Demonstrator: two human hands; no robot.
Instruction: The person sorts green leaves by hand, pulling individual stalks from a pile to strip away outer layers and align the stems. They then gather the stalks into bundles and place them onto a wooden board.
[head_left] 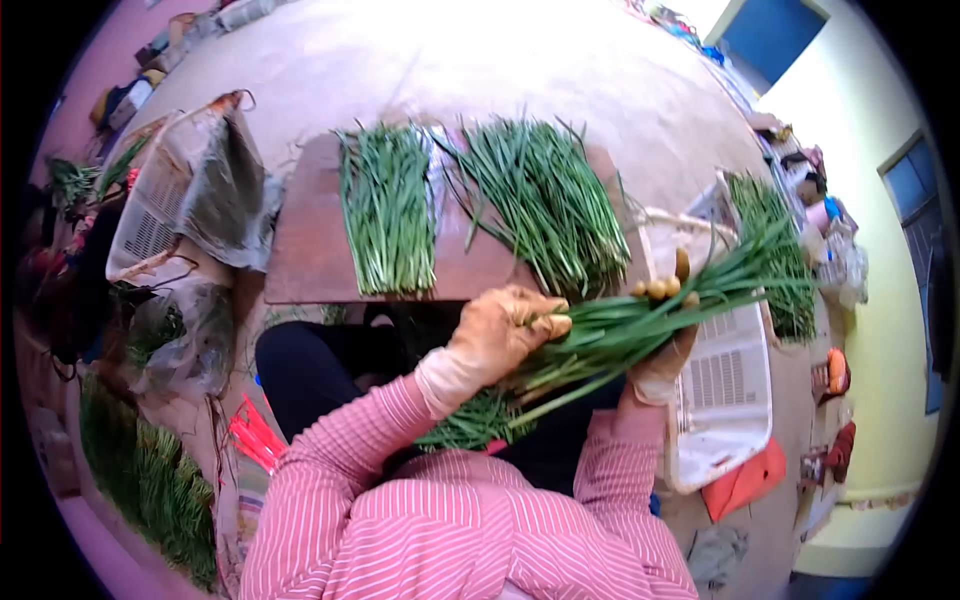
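Observation:
A bunch of long green stalks (630,335) lies across my lap, its leafy tips pointing right. My right hand (665,330), in a tan glove, is wrapped round the bunch from below, fingertips showing over the top. Gloved too, my left hand (508,332) pinches at the bunch's left part, thumb and fingers pressed together on some stalks. On the low brown table (307,230) in front of me lie a narrow pile of stalks (390,210) and a wider pile (550,200) to its right. More loose stalks (470,422) rest on my lap under my forearms.
A white plastic basket (725,400) stands right of my knees, with greens (775,250) beyond it. At the left are a tilted white crate (150,225), a clear plastic bag (195,345) and a long heap of greens (150,480). Red strips (258,434) lie near my left elbow.

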